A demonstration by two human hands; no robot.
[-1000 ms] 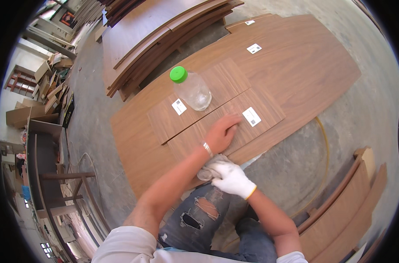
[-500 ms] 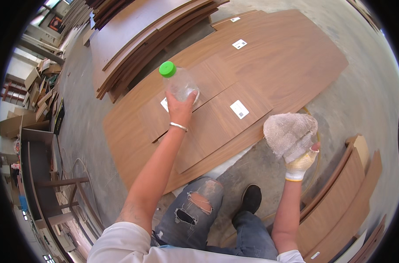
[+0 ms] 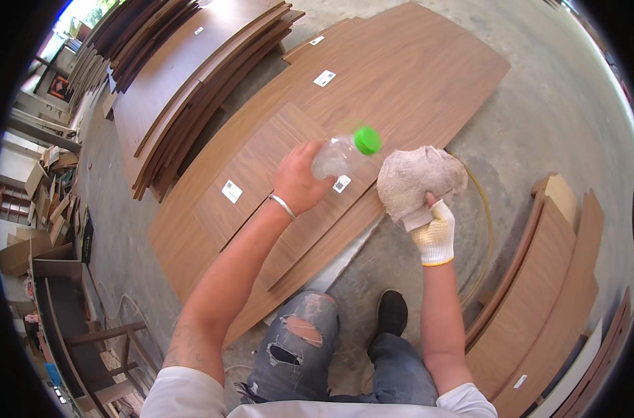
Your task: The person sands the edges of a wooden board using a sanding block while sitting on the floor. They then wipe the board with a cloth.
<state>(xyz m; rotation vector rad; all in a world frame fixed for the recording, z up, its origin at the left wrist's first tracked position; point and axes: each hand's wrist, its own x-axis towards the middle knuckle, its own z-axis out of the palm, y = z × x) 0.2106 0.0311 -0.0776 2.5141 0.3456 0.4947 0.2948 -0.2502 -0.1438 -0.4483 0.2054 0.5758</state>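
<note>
- Since half a second ago the left hand [image 3: 299, 182] has lifted the clear plastic bottle [image 3: 339, 155] off the boards and tipped it over toward the right, while the right hand [image 3: 432, 226] has brought the cloth [image 3: 418, 180] in from the right until it sits just beside the bottle's cap
- The left hand is bare, with a metal bangle [image 3: 283, 206] at the wrist; its fingers are wrapped round the bottle's base end, holding it in the air
- The bottle lies tilted, nearly on its side, its green cap [image 3: 367, 139] pointing right and a little far, close to the top edge of the cloth; whether cap and cloth touch cannot be told
- The right hand wears a white knitted glove with a yellow cuff and is closed on the lower part of the bunched, greyish cloth, holding it up above the concrete floor [image 3: 560, 118]
- Under the bottle lie flat brown wood-grain panels [image 3: 400, 76] with small white labels, spreading far and left
- A stack of darker boards [image 3: 170, 83] lies at the far left
- More panels [image 3: 546, 292] lean on edge at the near right
- The person's knee in torn jeans [image 3: 296, 341] and a black shoe [image 3: 392, 312] show near the lower edge
</note>
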